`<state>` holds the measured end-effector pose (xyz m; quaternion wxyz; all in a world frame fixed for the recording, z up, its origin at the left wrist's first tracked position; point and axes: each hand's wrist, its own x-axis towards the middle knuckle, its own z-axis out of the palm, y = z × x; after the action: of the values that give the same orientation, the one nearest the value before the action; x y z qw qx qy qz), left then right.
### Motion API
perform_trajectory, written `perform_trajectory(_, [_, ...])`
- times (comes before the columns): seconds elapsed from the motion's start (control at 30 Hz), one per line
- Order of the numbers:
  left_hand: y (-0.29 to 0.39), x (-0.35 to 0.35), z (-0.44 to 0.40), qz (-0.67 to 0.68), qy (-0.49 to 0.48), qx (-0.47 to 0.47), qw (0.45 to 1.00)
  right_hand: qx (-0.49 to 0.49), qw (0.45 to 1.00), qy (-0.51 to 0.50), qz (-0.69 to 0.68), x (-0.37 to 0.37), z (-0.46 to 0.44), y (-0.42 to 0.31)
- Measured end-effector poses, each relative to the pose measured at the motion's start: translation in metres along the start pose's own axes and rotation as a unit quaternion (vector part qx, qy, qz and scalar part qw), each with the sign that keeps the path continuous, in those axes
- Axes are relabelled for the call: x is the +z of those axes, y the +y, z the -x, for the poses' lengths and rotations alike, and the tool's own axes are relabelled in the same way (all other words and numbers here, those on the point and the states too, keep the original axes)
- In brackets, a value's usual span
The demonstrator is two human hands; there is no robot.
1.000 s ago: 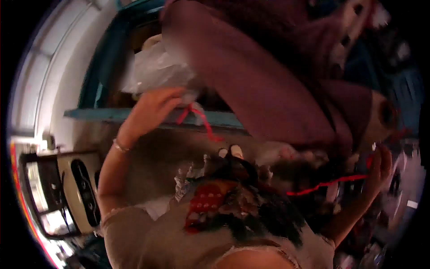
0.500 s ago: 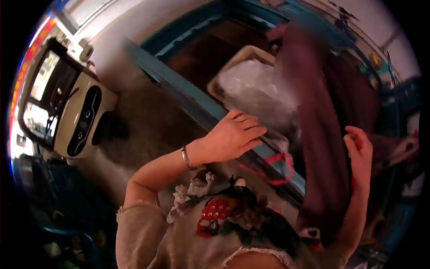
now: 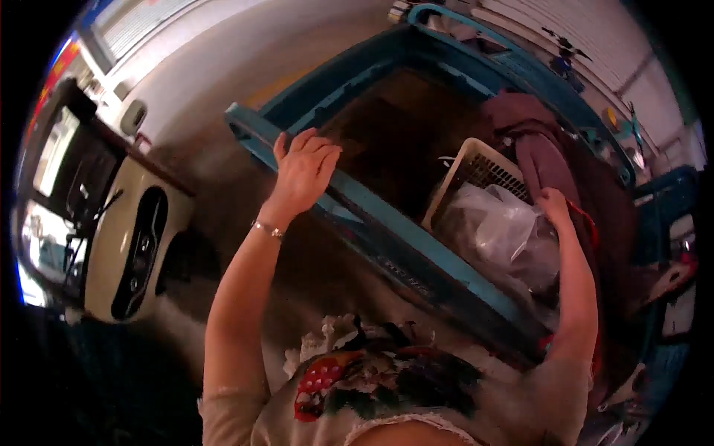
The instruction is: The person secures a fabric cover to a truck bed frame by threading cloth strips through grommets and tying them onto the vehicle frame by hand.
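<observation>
My left hand [image 3: 306, 167] is stretched over the top rail of the teal side panel [image 3: 387, 212] of a cargo bed, fingers extended and holding nothing. A metal bracelet [image 3: 268, 229] is on that wrist. My right hand [image 3: 554, 206] is closed at the edge of a purplish-brown cloth [image 3: 547, 160], which drapes over the bed's right side; its fingertips are partly hidden. Beside it, a beige plastic basket [image 3: 465, 160] stands in the bed, with a clear plastic bag [image 3: 506, 227] in it. A red strap [image 3: 582, 215] shows by my right forearm.
The bed's brown floor [image 3: 379, 141] lies beyond the side panel, and a teal rail [image 3: 483, 33] rises at the far end. To the left is a cream vehicle front [image 3: 123, 230]. A shutter wall [image 3: 606, 56] runs along the back right.
My left hand has moved up and left along the side panel. My right hand has moved forward and left to the cloth. The cloth has shifted back and right, uncovering more of the basket.
</observation>
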<state>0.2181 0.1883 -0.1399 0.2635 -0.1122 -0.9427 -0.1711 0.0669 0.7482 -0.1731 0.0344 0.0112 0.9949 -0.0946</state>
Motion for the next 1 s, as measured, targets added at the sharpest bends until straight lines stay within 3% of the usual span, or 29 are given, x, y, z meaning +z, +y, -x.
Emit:
perform_trajectory(0.07, [-0.021,-0.003,-0.002,-0.025,-0.01,-0.022,0.999,0.04,0.98,-0.084,-0.177,0.0,0.0,-0.013])
perform_trajectory(0.13, [-0.041,-0.009,-0.006,-0.006,0.002,-0.021,1.0,-0.044,0.935,0.007,-0.353,-0.033,0.045,-0.088])
perform_trajectory(0.2, [-0.048,-0.011,-0.01,-0.002,-0.039,-0.023,0.999,-0.218,0.918,-0.21,-0.255,-0.071,0.083,-0.149])
perform_trajectory(0.23, [-0.046,-0.016,-0.012,0.001,-0.036,-0.016,0.999,-0.206,0.871,-0.335,-0.295,-0.083,0.115,-0.183])
perform_trajectory(0.27, [-0.042,-0.018,-0.012,0.003,-0.021,0.005,1.0,-0.244,0.773,-0.483,-0.33,-0.095,0.139,-0.218])
perform_trajectory(0.3, [-0.043,-0.019,-0.016,0.009,-0.01,0.031,0.999,-0.296,0.705,-0.607,-0.216,-0.086,0.14,-0.237])
perform_trajectory(0.33, [-0.049,-0.022,-0.02,0.014,-0.016,0.049,0.999,-0.296,0.664,-0.641,-0.246,-0.082,0.145,-0.264])
perform_trajectory(0.4, [-0.069,-0.025,-0.027,0.027,-0.028,0.07,0.997,-0.328,0.693,-0.585,-0.263,-0.066,0.12,-0.275])
perform_trajectory(0.47, [-0.105,-0.035,-0.033,0.018,-0.05,0.079,0.995,-0.114,0.857,-0.426,-0.266,-0.065,0.088,-0.296])
perform_trajectory(0.6, [-0.144,-0.038,-0.043,-0.004,-0.066,0.14,0.988,-0.011,0.87,-0.307,-0.386,-0.033,0.024,-0.369])
perform_trajectory(0.67, [-0.152,-0.039,-0.041,0.061,-0.057,0.149,0.985,-0.005,0.872,-0.321,-0.371,-0.022,0.013,-0.417])
perform_trajectory(0.8, [-0.173,-0.05,-0.051,0.123,-0.129,0.18,0.967,-0.048,0.85,-0.377,-0.365,0.006,-0.013,-0.502])
perform_trajectory(0.87, [-0.189,-0.056,-0.058,0.146,-0.204,0.249,0.935,-0.039,0.839,-0.413,-0.351,0.019,-0.018,-0.539])
perform_trajectory(1.0, [-0.242,-0.054,-0.079,0.226,-0.201,0.328,0.895,-0.134,0.832,-0.426,-0.328,0.059,-0.028,-0.581])
